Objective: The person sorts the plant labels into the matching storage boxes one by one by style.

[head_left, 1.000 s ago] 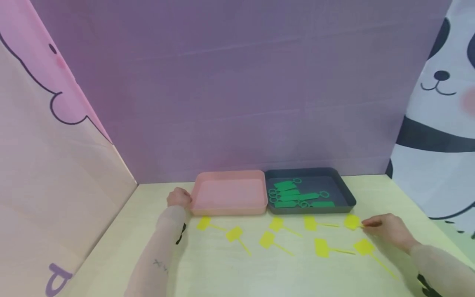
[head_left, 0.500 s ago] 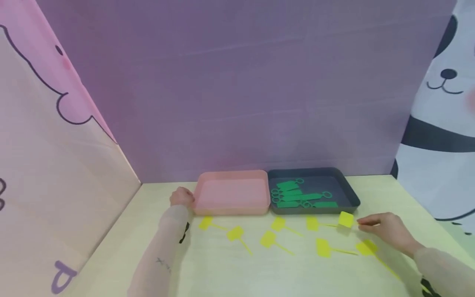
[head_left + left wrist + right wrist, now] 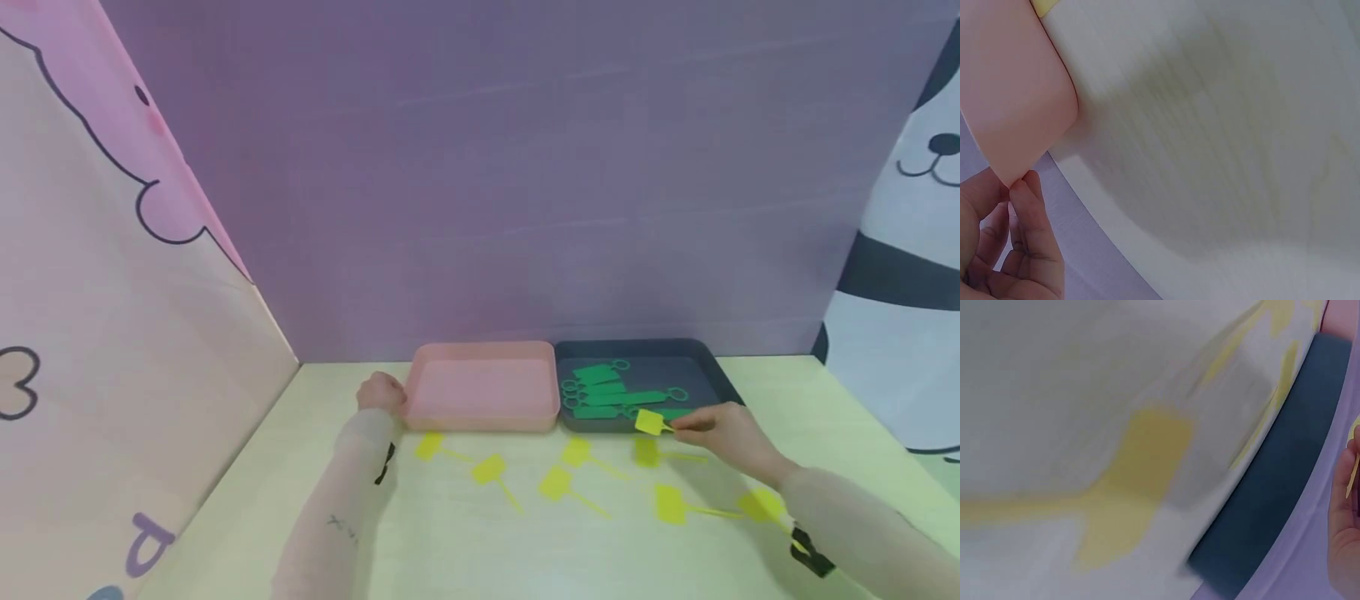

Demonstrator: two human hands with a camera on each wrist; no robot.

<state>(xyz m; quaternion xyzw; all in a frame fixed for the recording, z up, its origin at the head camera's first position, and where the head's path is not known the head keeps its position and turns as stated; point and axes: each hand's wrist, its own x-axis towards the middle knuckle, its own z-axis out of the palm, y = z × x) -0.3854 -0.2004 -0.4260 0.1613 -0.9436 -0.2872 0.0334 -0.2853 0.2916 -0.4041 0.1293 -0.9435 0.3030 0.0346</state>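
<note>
In the head view my right hand (image 3: 726, 432) pinches the thin stem of a yellow tag with a square flat head (image 3: 648, 422), holding it over the front wall of the dark grey tray (image 3: 692, 373). The right wrist view shows only part of this hand (image 3: 1342, 531), at its right edge. My left hand (image 3: 381, 392) is at the left side of the pink tray (image 3: 483, 387). Up close, in the left wrist view, thumb and fingers pinch that tray's rim at a corner. Several green tags with ring ends (image 3: 622, 399) lie in the grey tray.
Several more yellow tags (image 3: 557, 482) lie spread on the pale table (image 3: 480, 550) in front of the trays. A purple backdrop (image 3: 525, 183) rises behind, with printed cloth walls left and right. The two trays stand side by side.
My right hand has lifted the yellow tag off the table and carried it left to the grey tray's front edge. My left hand stays at the pink tray. The head view has shifted slightly.
</note>
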